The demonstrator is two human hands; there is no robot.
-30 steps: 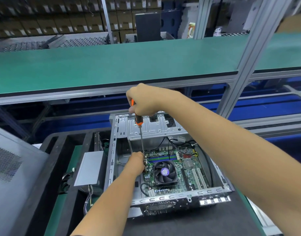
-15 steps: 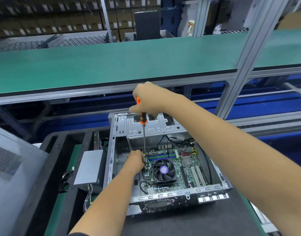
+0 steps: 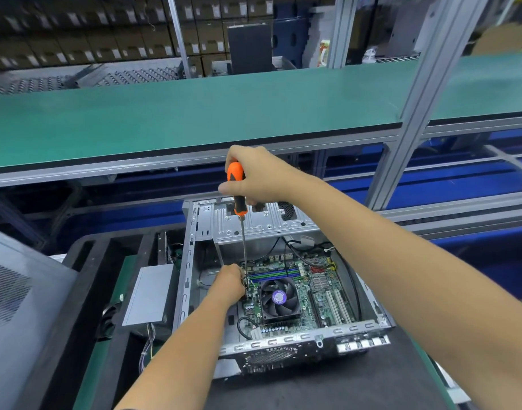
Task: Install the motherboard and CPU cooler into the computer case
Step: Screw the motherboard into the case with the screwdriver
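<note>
1. The right hand is curling its fingers and thumb around the orange-and-black plastic handle of the long-shafted screwdriver, holding it high above the case and close to upright.
2. The left hand is reaching down inside and bunching its fingertips around the tip of the steel shaft at the board; whether they are pinching a screw or only steadying the bit, I cannot tell, as the back of the hand is covering that spot.
3. The tip is landing just off the far-left corner of the black square CPU cooler with its round fan and purple hub label, which is sitting on the green printed motherboard.
4. That board is lying flat in the floor of the open grey sheet-metal computer case, memory slots on the far side of the fan, white expansion slots to its right.
5. Judging by this, both parts are already in place and a fastening near the cooler corner is being driven.
6. To do it well: shaft square over the screw head, light downward pressure from the top hand, guiding fingers slipping clear once the thread is biting.
7. A slipping tip is the danger here, with small board components crowding just beside it.
8. Outward: the case is resting on a black foam tray, a grey metal box is lying to its left, and a green conveyor belt is running across the far side.
</note>
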